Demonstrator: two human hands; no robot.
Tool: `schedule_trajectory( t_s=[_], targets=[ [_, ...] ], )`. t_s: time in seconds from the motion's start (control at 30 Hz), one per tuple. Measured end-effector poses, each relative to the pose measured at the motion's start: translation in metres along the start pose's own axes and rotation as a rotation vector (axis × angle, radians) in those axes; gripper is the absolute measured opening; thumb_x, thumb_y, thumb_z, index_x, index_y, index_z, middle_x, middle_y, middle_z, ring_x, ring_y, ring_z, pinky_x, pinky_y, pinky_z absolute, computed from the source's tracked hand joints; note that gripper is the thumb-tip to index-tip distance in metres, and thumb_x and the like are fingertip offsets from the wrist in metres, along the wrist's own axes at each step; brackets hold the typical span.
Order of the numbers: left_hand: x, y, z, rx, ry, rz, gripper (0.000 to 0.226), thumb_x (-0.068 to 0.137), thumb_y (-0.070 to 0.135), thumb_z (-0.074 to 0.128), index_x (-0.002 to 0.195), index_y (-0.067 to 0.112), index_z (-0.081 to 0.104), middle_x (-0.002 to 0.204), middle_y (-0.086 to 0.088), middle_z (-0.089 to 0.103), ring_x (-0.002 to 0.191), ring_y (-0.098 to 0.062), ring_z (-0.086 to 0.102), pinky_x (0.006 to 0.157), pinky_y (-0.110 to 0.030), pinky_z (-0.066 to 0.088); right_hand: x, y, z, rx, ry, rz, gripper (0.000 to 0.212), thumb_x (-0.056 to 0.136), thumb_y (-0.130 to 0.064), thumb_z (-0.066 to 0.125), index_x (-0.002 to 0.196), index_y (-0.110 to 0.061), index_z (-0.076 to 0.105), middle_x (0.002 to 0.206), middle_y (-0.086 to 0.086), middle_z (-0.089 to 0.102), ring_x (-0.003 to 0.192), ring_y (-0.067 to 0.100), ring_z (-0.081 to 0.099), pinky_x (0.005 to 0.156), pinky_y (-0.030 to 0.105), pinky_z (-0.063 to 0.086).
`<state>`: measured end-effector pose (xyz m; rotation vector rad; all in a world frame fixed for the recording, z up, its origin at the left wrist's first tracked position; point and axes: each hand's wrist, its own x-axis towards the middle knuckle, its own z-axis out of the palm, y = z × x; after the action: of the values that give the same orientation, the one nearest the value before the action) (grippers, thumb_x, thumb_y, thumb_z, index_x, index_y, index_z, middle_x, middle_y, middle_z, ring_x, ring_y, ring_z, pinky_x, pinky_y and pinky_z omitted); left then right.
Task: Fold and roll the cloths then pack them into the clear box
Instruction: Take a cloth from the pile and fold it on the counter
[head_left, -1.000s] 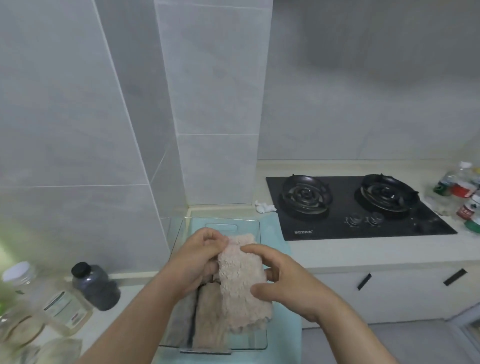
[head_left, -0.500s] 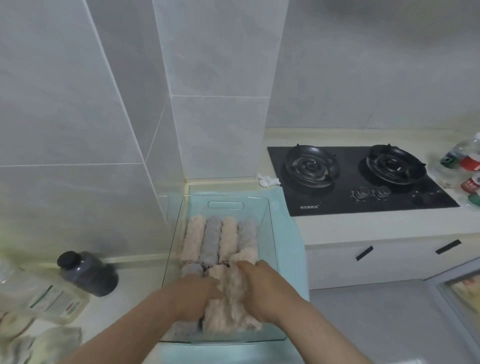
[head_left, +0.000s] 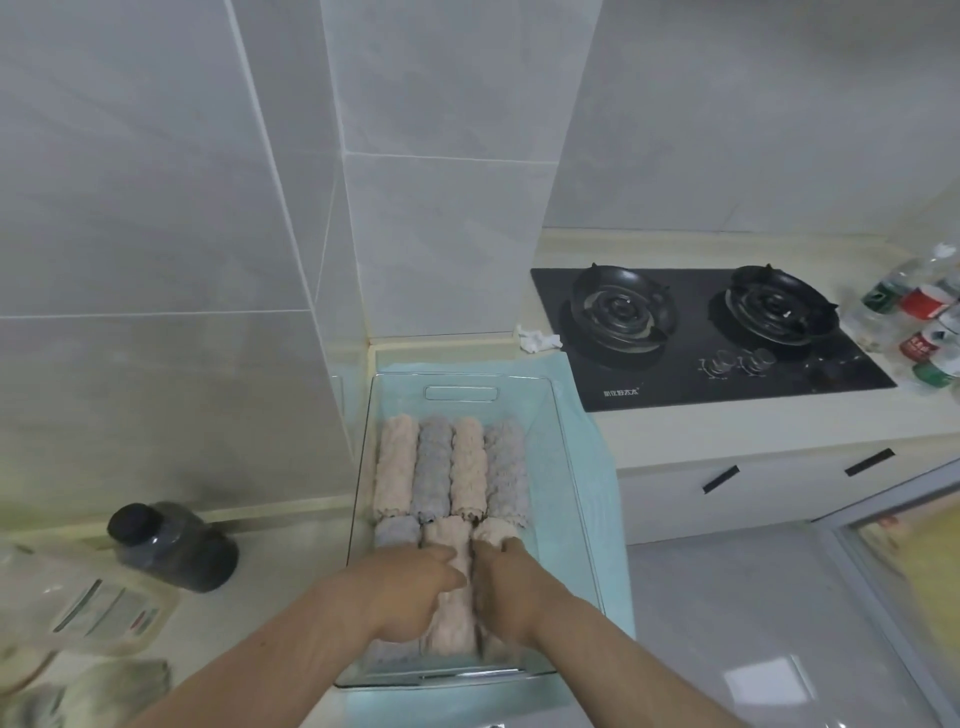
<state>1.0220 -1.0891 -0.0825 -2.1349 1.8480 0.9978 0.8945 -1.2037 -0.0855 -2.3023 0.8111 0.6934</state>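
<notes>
The clear box (head_left: 561, 447) stands on a light blue mat on the counter, straight in front of me. Its far row holds several rolled cloths (head_left: 451, 467), pink and grey by turns. In the near row lie a grey roll (head_left: 396, 534) at the left and pink rolls beside it. My left hand (head_left: 410, 587) and my right hand (head_left: 506, 587) are both down inside the box, pressing on the pink rolled cloth (head_left: 451, 613) between them. Fingers curl around that roll; much of it is hidden under my hands.
A dark-lidded jar (head_left: 171, 545) and a clear bottle (head_left: 93, 608) stand on the counter to the left. A black gas hob (head_left: 706, 332) lies to the right, with bottles (head_left: 924, 332) at its far end. A crumpled white scrap (head_left: 537, 340) lies behind the box.
The pink cloth that I held up above the box has gone down into the near row. Both hands have pushed lower into the box.
</notes>
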Motion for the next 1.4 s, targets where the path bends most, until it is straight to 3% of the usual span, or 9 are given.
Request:
schedule_trajectory(
  t_s=[0.2, 0.37, 0.53, 0.7, 0.93, 1.03, 1.2, 1.3, 1.4],
  targets=[
    [-0.015, -0.002, -0.007, 0.120, 0.098, -0.002, 0.021, 0.087, 0.008, 0.044, 0.101, 0.013, 0.058, 0.109, -0.007, 0.057, 0.101, -0.029, 0.056, 0.077, -0.039, 0.046, -0.005, 0.005, -0.011, 0.610, 0.124, 0.252, 0.049, 0.087, -0.030, 0.051, 0.130, -0.019, 0.030, 0.101, 0.001, 0.059, 0.086, 0.014, 0.059, 0.068, 0.025, 0.043],
    [-0.023, -0.004, -0.012, 0.193, 0.153, -0.044, 0.024, 0.084, 0.001, 0.042, 0.099, 0.011, 0.058, 0.103, -0.008, 0.059, 0.097, -0.029, 0.056, 0.068, -0.033, 0.035, 0.005, -0.008, -0.014, 1.068, -0.085, 0.481, 0.035, 0.071, -0.025, 0.056, 0.100, -0.008, 0.068, 0.096, 0.015, 0.073, 0.088, 0.030, 0.070, 0.082, 0.036, 0.057],
    [-0.020, 0.001, -0.014, 0.309, 0.028, -0.057, 0.029, 0.085, -0.001, 0.044, 0.108, 0.008, 0.059, 0.111, -0.011, 0.061, 0.102, -0.033, 0.058, 0.074, -0.037, 0.042, 0.006, -0.032, -0.011, 1.249, -0.217, 0.466, 0.022, 0.084, -0.006, 0.041, 0.080, -0.008, 0.063, 0.062, 0.010, 0.067, 0.059, 0.024, 0.064, 0.058, 0.028, 0.053],
    [-0.019, 0.000, -0.014, 0.441, -0.114, -0.047, 0.040, 0.087, -0.002, 0.046, 0.122, 0.013, 0.058, 0.118, -0.006, 0.061, 0.108, -0.032, 0.058, 0.077, -0.039, 0.045, 0.008, -0.037, -0.008, 1.259, -0.179, 0.431, 0.034, 0.080, -0.001, 0.036, 0.098, -0.004, 0.065, 0.098, 0.018, 0.070, 0.084, 0.031, 0.067, 0.086, 0.046, 0.056],
    [-0.028, 0.001, -0.016, 0.504, -0.122, 0.020, 0.045, 0.089, -0.001, 0.046, 0.133, 0.011, 0.048, 0.124, -0.013, 0.055, 0.111, -0.036, 0.053, 0.075, -0.039, 0.037, -0.007, -0.022, -0.020, 1.256, -0.123, 0.500, 0.024, 0.083, -0.005, 0.039, 0.098, -0.005, 0.058, 0.091, 0.014, 0.063, 0.082, 0.031, 0.059, 0.079, 0.042, 0.051],
    [-0.036, -0.004, -0.013, 0.470, -0.001, 0.097, 0.034, 0.084, -0.002, 0.046, 0.115, 0.008, 0.056, 0.108, -0.013, 0.059, 0.100, -0.035, 0.057, 0.075, -0.038, 0.038, -0.012, -0.024, -0.028, 1.212, -0.124, 0.480, 0.033, 0.077, -0.016, 0.048, 0.108, -0.009, 0.058, 0.105, 0.012, 0.060, 0.097, 0.031, 0.054, 0.108, 0.052, 0.035],
    [-0.066, -0.018, -0.015, 0.421, 0.270, 0.247, 0.018, 0.056, 0.025, 0.067, 0.068, 0.032, 0.056, 0.063, 0.014, 0.050, 0.060, -0.007, 0.054, 0.058, -0.019, 0.043, -0.027, -0.026, -0.036, 1.062, -0.108, 0.468, 0.051, 0.086, -0.029, 0.051, 0.135, -0.016, 0.044, 0.130, 0.008, 0.049, 0.121, 0.030, 0.044, 0.113, 0.051, 0.025],
    [-0.088, -0.018, -0.026, 0.250, 0.496, 0.272, 0.005, 0.075, 0.031, 0.056, 0.073, 0.035, 0.058, 0.071, 0.018, 0.056, 0.066, -0.003, 0.057, 0.058, -0.018, 0.047, -0.040, -0.031, -0.046, 0.943, -0.078, 0.384, 0.054, 0.097, -0.031, 0.046, 0.147, -0.014, 0.034, 0.151, 0.010, 0.035, 0.138, 0.027, 0.034, 0.112, 0.041, 0.026],
    [-0.114, -0.014, -0.044, 0.093, 0.683, 0.130, 0.043, 0.085, 0.045, 0.031, 0.109, 0.036, 0.066, 0.109, 0.023, 0.064, 0.098, 0.002, 0.062, 0.084, -0.013, 0.048, -0.051, -0.040, -0.064, 0.754, -0.008, 0.189, 0.033, 0.098, -0.025, 0.046, 0.129, -0.014, 0.052, 0.131, 0.006, 0.053, 0.106, 0.017, 0.053, 0.086, 0.026, 0.038]
  ],
)
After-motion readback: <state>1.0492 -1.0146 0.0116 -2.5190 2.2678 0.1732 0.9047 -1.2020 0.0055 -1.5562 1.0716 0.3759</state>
